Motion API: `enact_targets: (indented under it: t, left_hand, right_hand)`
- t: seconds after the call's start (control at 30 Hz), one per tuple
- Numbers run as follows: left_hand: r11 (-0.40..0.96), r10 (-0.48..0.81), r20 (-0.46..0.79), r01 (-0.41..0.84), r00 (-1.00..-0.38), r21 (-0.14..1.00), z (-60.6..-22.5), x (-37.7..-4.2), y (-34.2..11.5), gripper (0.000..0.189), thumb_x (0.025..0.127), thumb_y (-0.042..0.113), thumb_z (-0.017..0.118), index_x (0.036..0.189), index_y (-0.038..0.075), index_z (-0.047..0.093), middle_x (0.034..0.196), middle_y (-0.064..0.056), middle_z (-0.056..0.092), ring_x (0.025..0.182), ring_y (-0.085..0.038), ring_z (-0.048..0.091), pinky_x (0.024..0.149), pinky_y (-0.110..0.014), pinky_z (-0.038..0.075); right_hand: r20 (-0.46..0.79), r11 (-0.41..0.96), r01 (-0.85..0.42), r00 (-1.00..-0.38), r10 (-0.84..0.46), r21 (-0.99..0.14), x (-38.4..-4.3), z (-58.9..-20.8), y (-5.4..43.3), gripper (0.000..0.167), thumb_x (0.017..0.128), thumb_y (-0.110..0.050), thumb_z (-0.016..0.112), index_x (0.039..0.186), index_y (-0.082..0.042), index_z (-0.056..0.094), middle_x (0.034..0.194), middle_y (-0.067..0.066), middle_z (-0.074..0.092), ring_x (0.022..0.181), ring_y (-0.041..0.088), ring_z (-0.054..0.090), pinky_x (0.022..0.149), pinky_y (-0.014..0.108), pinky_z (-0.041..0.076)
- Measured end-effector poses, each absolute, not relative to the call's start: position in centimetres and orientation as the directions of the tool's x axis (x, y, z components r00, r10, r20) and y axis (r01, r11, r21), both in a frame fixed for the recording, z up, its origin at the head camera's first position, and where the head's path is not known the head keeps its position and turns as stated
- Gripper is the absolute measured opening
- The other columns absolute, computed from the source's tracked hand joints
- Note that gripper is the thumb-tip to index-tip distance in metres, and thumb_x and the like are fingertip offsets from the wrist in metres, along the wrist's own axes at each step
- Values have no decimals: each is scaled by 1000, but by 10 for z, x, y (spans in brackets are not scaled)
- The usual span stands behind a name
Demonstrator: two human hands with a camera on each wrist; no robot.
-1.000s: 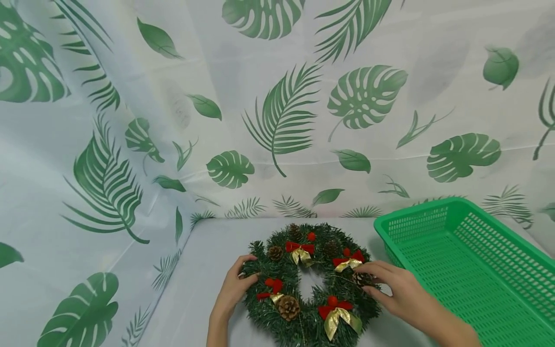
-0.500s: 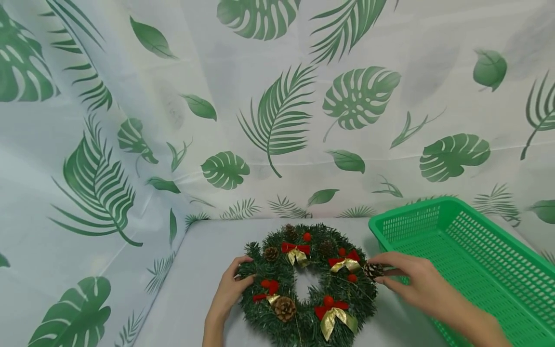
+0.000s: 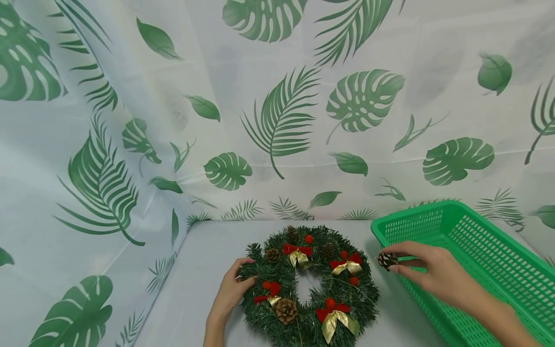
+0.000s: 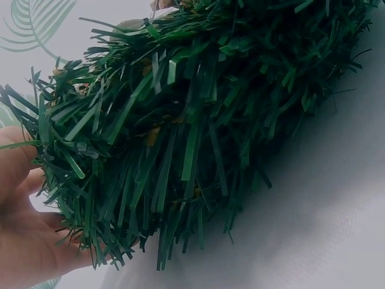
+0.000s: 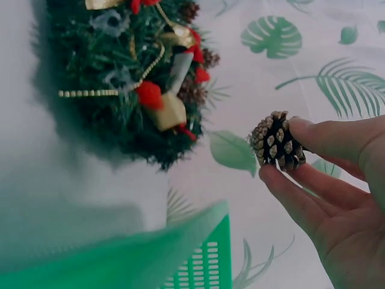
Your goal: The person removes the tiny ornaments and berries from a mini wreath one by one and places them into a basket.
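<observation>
A green tinsel wreath (image 3: 353, 294) with red berries, red-and-gold bows and several pine cones lies on the white table. My left hand (image 3: 231, 289) grips its left side, thumb and fingers around the tinsel; in the left wrist view the fingers (image 4: 24, 235) are partly hidden by the strands. Between the thumb and fingertips of my right hand (image 3: 438, 272) is a brown pine cone (image 3: 387, 260), held off to the right of the wreath near the basket's left rim. The right wrist view shows that pine cone (image 5: 278, 141) pinched and apart from the wreath (image 5: 78, 54).
A green plastic basket (image 3: 438, 212) with slotted walls stands at the right, under my right forearm. Leaf-printed white curtain (image 3: 277, 193) hangs behind and to the left of the table (image 3: 195, 270).
My right hand has pulled the pine cone off the wreath's right side and carried it rightward toward the basket. The left hand has kept its grip on the wreath.
</observation>
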State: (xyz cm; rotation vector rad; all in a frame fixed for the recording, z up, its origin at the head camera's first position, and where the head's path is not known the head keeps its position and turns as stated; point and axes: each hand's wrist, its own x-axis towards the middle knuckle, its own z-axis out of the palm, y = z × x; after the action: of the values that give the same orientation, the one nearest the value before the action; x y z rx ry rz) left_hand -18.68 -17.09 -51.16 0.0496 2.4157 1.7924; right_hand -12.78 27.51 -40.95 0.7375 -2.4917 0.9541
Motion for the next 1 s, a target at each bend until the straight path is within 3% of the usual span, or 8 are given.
enact_targets:
  t: [0.17,0.4,0.53,0.77,1.0]
  left_hand:
    - [289,109,-88,-53,-990,956,-511,-188,-171,47,89,6,69,135,13,61,162,-21,38,151,-52,23,113,-68,31]
    - [291,111,-97,-61,-989,955,-510,-188,-170,48,90,8,69,136,13,60,163,-22,36,150,-55,25,110,-67,36]
    - [298,111,-109,-72,-988,952,-510,-188,-170,48,90,9,69,137,14,59,164,-23,34,147,-57,29,105,-64,42]
    - [303,106,-98,-61,-990,951,-509,-187,-172,48,90,8,68,137,13,59,163,-23,35,145,-56,33,100,-57,47]
    - [284,112,-113,-78,-987,956,-511,-187,-170,50,88,5,68,137,11,59,161,-25,36,134,-49,51,85,-39,47]
  right_hand:
    - [468,646,-537,-832,-298,-543,-137,-405,293,44,77,8,82,116,-10,74,105,3,76,94,-10,68,72,12,55]
    - [269,736,-307,-947,-174,-604,-149,-399,315,32,90,-10,78,121,-10,73,113,16,75,86,-3,73,69,20,57]
    - [230,764,-275,-958,-169,-584,-156,-402,321,33,91,-14,78,123,-9,73,117,17,74,89,3,75,71,22,57]
    - [172,804,-250,-968,-185,-539,-175,-415,326,35,92,-20,78,123,-7,73,115,16,75,99,35,75,74,36,60]
    - [156,802,-253,-967,-199,-541,-189,-433,335,37,90,-14,79,120,3,69,114,22,73,96,38,73,71,36,58]
